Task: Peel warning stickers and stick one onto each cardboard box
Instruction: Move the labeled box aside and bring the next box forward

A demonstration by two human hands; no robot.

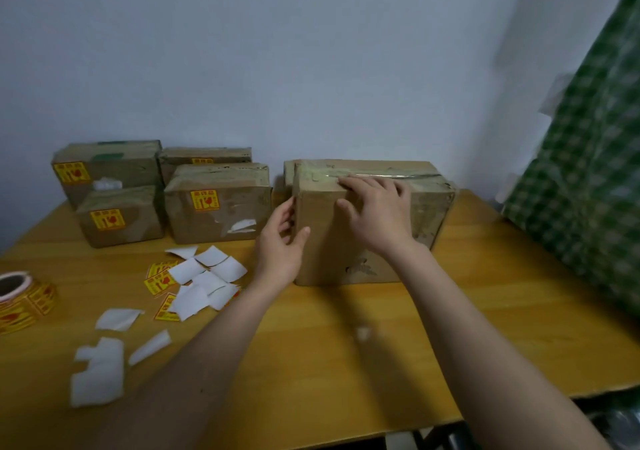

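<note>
A large taped cardboard box (pixel 325 252) stands on the wooden table (pixel 346 345), right of centre. My left hand (pixel 282 241) grips its left front edge, thumb on the front face, fingers round the side. My right hand (pixel 377 214) presses flat with spread fingers on the upper front face and top edge. No sticker shows on the visible part of this box. Several smaller boxes at the left carry yellow warning stickers, for instance one box (pixel 218 207) and another (pixel 121 221). A sticker roll (pixel 20 297) lies at the far left. Loose yellow stickers (pixel 159 281) lie among white backing papers (pixel 207 276).
More white backing scraps (pixel 100 370) lie near the table's front left. A green checked cloth (pixel 588 172) hangs at the right beside the table. A pale wall stands right behind the boxes. The table's front edge runs along the lower right.
</note>
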